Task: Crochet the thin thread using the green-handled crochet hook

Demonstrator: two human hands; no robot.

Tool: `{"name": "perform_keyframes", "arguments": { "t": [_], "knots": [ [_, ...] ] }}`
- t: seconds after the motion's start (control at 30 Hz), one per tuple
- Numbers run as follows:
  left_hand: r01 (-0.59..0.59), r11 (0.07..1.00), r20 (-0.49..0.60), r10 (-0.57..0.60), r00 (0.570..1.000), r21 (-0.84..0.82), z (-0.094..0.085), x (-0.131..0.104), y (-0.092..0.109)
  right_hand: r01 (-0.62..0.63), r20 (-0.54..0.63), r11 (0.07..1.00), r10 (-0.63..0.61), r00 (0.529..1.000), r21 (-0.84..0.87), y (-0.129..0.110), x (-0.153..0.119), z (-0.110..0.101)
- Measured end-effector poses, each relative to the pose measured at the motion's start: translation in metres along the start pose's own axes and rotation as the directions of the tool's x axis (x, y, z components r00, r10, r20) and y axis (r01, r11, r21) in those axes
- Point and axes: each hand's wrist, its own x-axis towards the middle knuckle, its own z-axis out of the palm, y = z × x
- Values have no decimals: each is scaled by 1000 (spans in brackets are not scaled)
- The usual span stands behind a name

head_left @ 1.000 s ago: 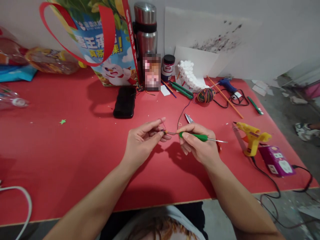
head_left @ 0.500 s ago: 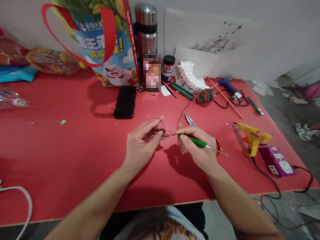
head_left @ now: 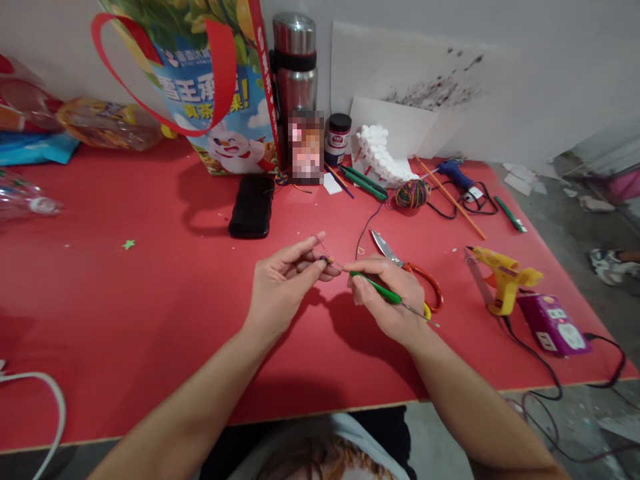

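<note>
Two bare hands meet over the red surface (head_left: 150,293), head view only. Left hand (head_left: 285,280): fingers pinched shut on a tiny multicoloured bit of yarn work (head_left: 326,259), thumb and forefinger tips closed, other fingers loosely extended. Right hand (head_left: 393,293): fingers wrapped shut, pencil-style, on a thin green-handled metal crochet hook (head_left: 380,290); hook tip points left into the yarn bit, bare metal tail sticks out right past the palm.

Thin dark yarn strand (head_left: 364,230) runs from just beyond the right fingers away to a multicoloured yarn ball (head_left: 413,193), well apart on the far side. Orange-handled steel scissors (head_left: 407,267) lie just behind the right fingers, partly hidden by them. Yellow plastic glue gun (head_left: 503,283) sits to the right of the right hand, apart, with a purple power strip (head_left: 550,323) beside it. Black phone (head_left: 251,207) lies beyond the left fingers, apart.

Step judged: working a stitch at the very start of the piece, hook tip at or in the loop; too small to tell whether yarn is caught on it. Next move likely calls for a steady left pinch and strand tension while the hook tip draws yarn through; small, precise wrist motion, no regrip needed.
</note>
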Motion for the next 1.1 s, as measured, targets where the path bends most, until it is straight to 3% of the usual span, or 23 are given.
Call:
{"name": "perform_keyframes", "arguments": {
  "t": [0.2,0.4,0.63,0.77,0.9,1.1],
  "knots": [
    [-42,998,35,41,999,36,3,-2,2,53,7,997,-53,999,-54,-3,2,-1],
    [-5,999,1,5,1000,32,1,-1,2,165,62,970,-156,986,-180,-3,2,0],
    [192,975,-38,-198,980,-112,0,5,3,367,128,893,-345,930,-260,13,-1,6],
    [279,944,-40,-290,956,-177,2,6,7,417,148,845,-390,909,-334,17,-2,9],
    [241,956,-74,-256,964,-168,5,3,6,451,161,754,-430,888,-478,16,-3,13],
    [88,995,-112,-94,989,-55,6,-4,-2,439,154,669,-442,884,-600,13,-9,22]
  ]
}}
